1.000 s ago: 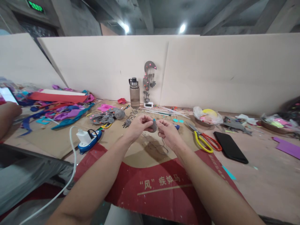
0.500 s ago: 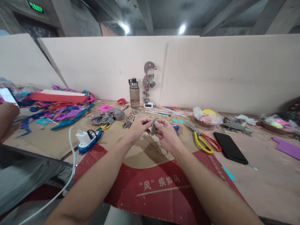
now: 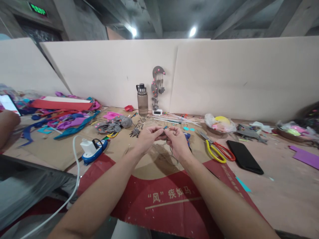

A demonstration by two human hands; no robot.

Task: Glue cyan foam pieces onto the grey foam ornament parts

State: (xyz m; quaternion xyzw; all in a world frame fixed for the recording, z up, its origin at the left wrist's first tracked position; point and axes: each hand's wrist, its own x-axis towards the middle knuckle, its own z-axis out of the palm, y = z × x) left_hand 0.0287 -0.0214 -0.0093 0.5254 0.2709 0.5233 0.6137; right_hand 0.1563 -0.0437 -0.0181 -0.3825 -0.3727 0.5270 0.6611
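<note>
My left hand (image 3: pixel 150 136) and my right hand (image 3: pixel 177 138) meet over the paper-covered table, thumbs and forefingers pinched together. Between the fingertips shows a small blue bit (image 3: pixel 165 127). The small grey felt piece they hold is now almost wholly hidden by the fingers. A thin grey cord (image 3: pixel 171 155) loops down below my right hand onto the brown paper. Just behind my right hand lies a blue tool (image 3: pixel 187 135), partly covered. Scissors (image 3: pixel 216 149) with one yellow and one red handle lie to the right.
A bottle (image 3: pixel 142 101) and a grey hanging ornament (image 3: pixel 157 87) stand at the back. Grey felt pieces (image 3: pixel 112 125) and a blue power strip (image 3: pixel 95 152) are left. A black phone (image 3: pixel 244 157) lies right. Another person's hand (image 3: pixel 9 121) holds a phone at far left.
The grey felt piece, which stood upright between my fingertips, has turned out of sight behind the fingers. Both hands stay in nearly the same place.
</note>
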